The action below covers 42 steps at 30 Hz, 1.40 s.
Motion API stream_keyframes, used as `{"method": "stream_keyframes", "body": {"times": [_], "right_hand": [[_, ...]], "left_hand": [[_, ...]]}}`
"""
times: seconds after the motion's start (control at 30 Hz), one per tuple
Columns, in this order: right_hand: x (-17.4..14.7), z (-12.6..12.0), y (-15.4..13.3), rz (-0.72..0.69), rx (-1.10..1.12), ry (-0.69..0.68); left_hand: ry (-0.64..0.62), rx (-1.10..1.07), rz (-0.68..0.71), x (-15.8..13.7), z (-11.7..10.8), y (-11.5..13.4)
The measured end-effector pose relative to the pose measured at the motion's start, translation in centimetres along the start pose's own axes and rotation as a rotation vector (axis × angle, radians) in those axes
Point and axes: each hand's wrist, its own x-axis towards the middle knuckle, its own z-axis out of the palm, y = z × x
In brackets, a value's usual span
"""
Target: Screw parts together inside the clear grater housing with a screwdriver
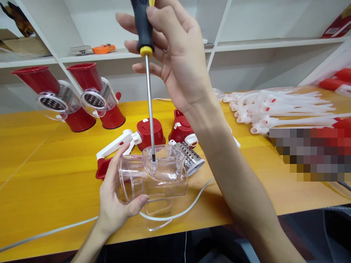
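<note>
My right hand (pixel 175 51) is closed on the handle of a screwdriver (pixel 149 98) with a black and yellow grip. Its long shaft points down, and the dark tip reaches into the round opening of a clear plastic grater housing (pixel 161 186), at a small post inside. My left hand (pixel 117 193) is wrapped round the wide left end of this housing, thumb in front. Just behind are two red bases (pixel 149 133) (pixel 182 128), a white crank handle (pixel 115 144), and a metal grater drum (pixel 190 157). Any screw at the tip is too small to make out.
Two assembled red rotary graters (pixel 55 98) (pixel 95 95) stand at the back left. Several white translucent plastic parts (pixel 260 107) lie piled on the right. A pale cable (pixel 55 232) crosses the yellow table (pixel 49 182). White shelves (pixel 246 44) rise behind.
</note>
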Motion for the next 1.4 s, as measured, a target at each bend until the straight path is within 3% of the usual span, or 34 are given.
{"method": "stream_keyframes", "body": {"times": [0.23, 0.7, 1.07, 1.4], "right_hand": [[-0.21, 0.34, 0.15, -0.047, -0.034, 0.097], [0.18, -0.12, 0.28, -0.021, 0.027, -0.041], [-0.28, 0.17, 0.02, -0.044, -0.037, 0.050], [-0.21, 0.45, -0.27, 0.002, 0.073, -0.015]], "left_hand": [[-0.002, -0.014, 0.001, 0.07, 0.00, 0.12], [-0.016, -0.042, 0.011, 0.18, 0.05, 0.33], [-0.017, -0.062, -0.002, 0.27, 0.15, 0.19], [0.020, 0.013, 0.029, 0.19, -0.08, -0.07]]}}
